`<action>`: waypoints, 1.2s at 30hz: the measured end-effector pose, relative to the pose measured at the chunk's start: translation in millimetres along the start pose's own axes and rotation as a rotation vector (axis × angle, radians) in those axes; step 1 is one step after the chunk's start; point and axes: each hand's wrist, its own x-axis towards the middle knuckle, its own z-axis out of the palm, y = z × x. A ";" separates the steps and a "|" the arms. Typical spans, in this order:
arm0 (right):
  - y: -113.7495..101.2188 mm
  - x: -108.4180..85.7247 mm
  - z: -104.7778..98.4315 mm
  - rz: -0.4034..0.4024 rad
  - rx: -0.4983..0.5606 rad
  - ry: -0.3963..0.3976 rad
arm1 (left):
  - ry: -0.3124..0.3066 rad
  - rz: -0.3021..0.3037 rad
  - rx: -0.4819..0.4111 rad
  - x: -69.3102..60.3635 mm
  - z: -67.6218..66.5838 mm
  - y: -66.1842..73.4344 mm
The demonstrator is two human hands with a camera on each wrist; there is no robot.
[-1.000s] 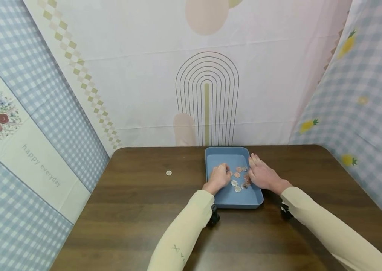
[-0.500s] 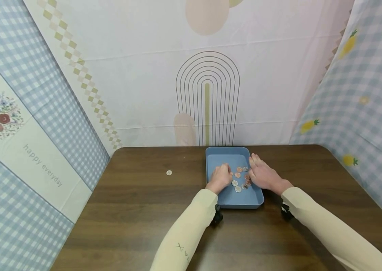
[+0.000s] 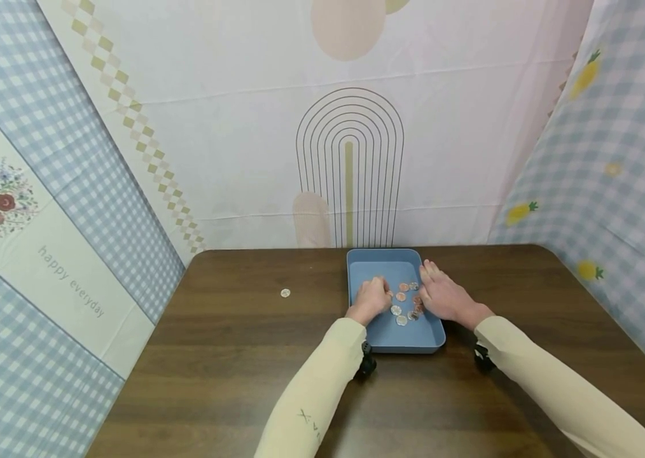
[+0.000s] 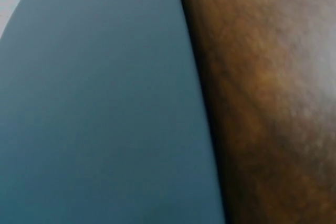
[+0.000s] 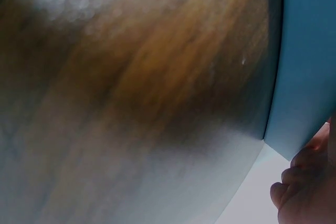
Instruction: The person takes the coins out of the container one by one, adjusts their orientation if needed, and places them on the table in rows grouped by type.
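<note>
In the head view, a blue tray (image 3: 408, 348) holds several copper and silver coins (image 3: 401, 320). My left hand (image 3: 371, 299) is low inside it with fingers curled beside a copper coin at the left of the group; its fingertips are hidden, so a grip cannot be made out. My right hand (image 3: 446, 296) rests along the tray's right rim, its fingers extended. The left wrist view shows the tray's outer wall (image 4: 110, 108) and no hand. In the right wrist view, fingers of my right hand (image 5: 310, 190) show by the tray wall (image 5: 307, 56).
One silver coin (image 3: 285, 293) lies on the brown wooden table (image 3: 231, 375), left of the tray. A pale patterned cloth (image 3: 231, 159) hangs behind the table's back edge, with checked cloths at both sides.
My left hand has shifted slightly right, closer to the coins, and its fingers have drawn in. The right hand and the tray have stayed in place.
</note>
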 end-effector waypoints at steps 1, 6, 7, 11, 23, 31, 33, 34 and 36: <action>0.1 0.0 0.0 -0.001 0.001 0.003 | -0.004 0.001 0.001 0.0 -0.2 0.2; 0.3 0.1 -0.3 0.001 -0.001 0.007 | -0.027 0.010 0.015 0.3 -2.0 1.1; 0.3 0.1 -0.5 0.004 0.000 0.006 | -0.032 0.013 0.020 0.6 -2.3 1.0; -0.2 -0.4 -1.4 0.014 0.003 0.004 | -0.044 0.024 0.041 2.8 -2.5 -0.1; -1.7 -0.5 -0.2 0.036 0.017 -0.017 | -0.075 0.004 0.071 4.2 -3.0 -0.1; -2.0 -1.7 -2.3 0.038 0.024 -0.016 | -0.040 0.031 0.022 1.7 -3.1 -0.6; -1.5 -2.0 -2.7 0.037 0.025 -0.016 | -0.037 0.062 0.000 2.1 -3.5 -2.8; -0.9 -1.8 -2.4 0.036 0.023 -0.018 | -0.039 0.079 -0.013 2.1 -4.1 -4.1; -0.6 -2.0 -2.6 0.032 0.025 -0.019 | -0.040 0.107 -0.038 2.5 -6.2 -6.6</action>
